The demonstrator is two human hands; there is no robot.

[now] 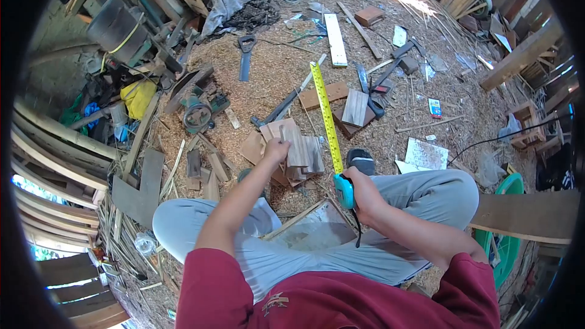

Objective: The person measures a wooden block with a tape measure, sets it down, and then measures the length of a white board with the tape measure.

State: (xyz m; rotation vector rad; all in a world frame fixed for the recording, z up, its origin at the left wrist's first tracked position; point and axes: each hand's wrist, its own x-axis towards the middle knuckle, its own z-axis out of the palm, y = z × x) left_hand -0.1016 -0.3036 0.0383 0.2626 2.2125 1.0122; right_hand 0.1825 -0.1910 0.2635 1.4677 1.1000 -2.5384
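Note:
My right hand (364, 195) is wrapped round a teal tape measure (344, 191). Its yellow blade (327, 116) is pulled out and stretches away over the ground, with a dark wrist strap hanging below the case. Closed on the near edge of a light brown wooden board (295, 146) is my left hand (277, 151); its fingertips are partly hidden. That board lies on a pile of similar short wood pieces (314, 156) between my legs. Past the blade, a small striped wood block (354, 107) rests on a darker brown one.
Wood shavings cover the ground. A handsaw (245, 58) lies ahead, a hammer-like tool (281, 109) nearer, and a green power tool (200, 113) to the left. Farther off are a white wood strip (335, 39) and a brown block (369, 16). A green basin (509, 186) sits right.

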